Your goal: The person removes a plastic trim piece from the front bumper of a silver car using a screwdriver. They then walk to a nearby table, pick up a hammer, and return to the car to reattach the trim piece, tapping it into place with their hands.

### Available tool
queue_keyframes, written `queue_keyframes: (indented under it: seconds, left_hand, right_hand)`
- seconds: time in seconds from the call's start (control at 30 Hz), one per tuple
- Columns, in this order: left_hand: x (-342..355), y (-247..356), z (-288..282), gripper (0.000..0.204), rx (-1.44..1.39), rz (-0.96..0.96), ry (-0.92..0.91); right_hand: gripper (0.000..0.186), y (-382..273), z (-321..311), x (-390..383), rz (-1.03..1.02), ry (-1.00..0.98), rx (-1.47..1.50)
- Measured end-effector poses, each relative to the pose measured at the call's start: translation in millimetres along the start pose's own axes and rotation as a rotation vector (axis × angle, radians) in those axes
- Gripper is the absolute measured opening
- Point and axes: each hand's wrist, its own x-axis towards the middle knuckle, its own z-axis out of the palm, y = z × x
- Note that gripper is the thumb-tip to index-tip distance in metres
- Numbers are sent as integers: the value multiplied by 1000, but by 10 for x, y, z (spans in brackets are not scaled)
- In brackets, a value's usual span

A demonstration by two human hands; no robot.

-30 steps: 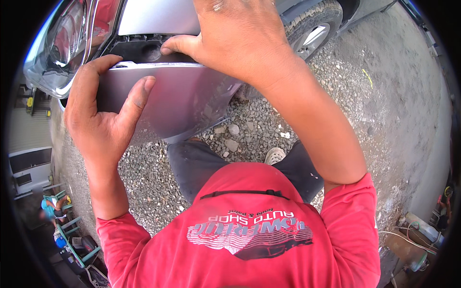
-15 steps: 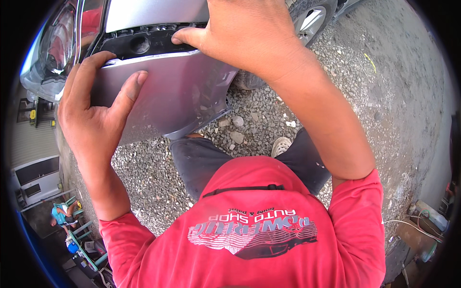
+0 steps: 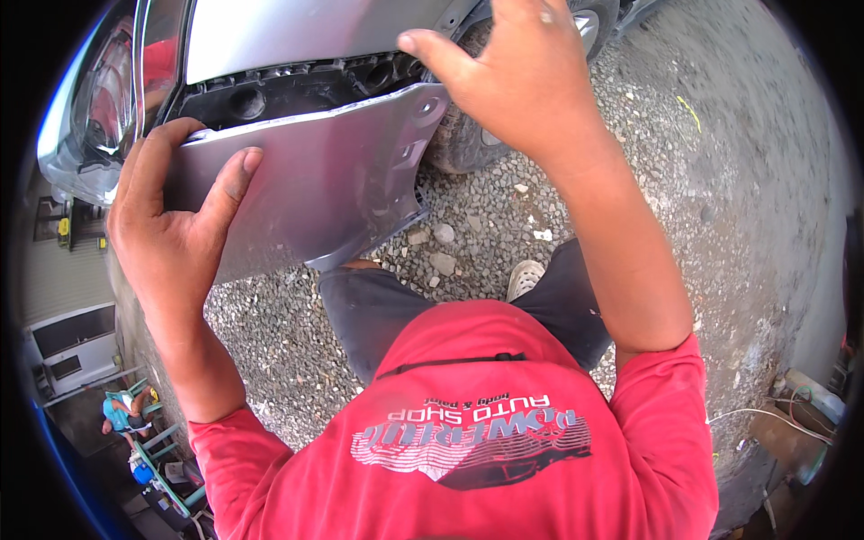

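Observation:
A silver bumper corner panel (image 3: 324,189) hangs loose from a silver car (image 3: 297,31), with a black mounting bracket (image 3: 297,88) exposed above its top edge. My left hand (image 3: 175,234) grips the panel's left end, thumb on its face and fingers curled over the edge. My right hand (image 3: 517,76) rests at the panel's upper right corner by the wheel arch, fingers spread with the thumb pointing left. A tail lamp (image 3: 103,90) sits at the far left.
Loose gravel (image 3: 504,198) covers the ground under the car, with a rear tyre (image 3: 477,135) just behind the panel. My dark trousers and a light shoe (image 3: 526,274) stand below. A person in blue (image 3: 121,414) sits by green chairs at lower left.
The panel has dropped away from the car, opening a wider gap over the black bracket. My right hand has lifted off the panel's top edge toward the wheel arch.

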Motion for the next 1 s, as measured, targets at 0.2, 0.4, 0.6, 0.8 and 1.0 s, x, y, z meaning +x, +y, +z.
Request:
queue_keyframes:
  seconds: [0.2, 0.4, 0.6, 0.8, 1.0]
  left_hand:
    - [9, 19, 49, 50, 65, -12, 18]
    - [-19, 8, 54, 49, 38, -31, 23]
    - [-22, 57, 66, 47, 35, -63, 17]
    - [-51, 71, 58, 47, 11, -82, 35]
    - [-79, 35, 11, 46, 5, -108, 35]
  right_hand:
    - [41, 298, 6, -522, 721, -266, 799]
    - [50, 228, 211, -604, 938, -321, 1262]
    - [62, 309, 283, -693, 1068, -327, 1494]
    - [66, 159, 378, -735, 1030, -267, 1695]
    - [66, 26, 477, -768, 1105, -98, 1818]
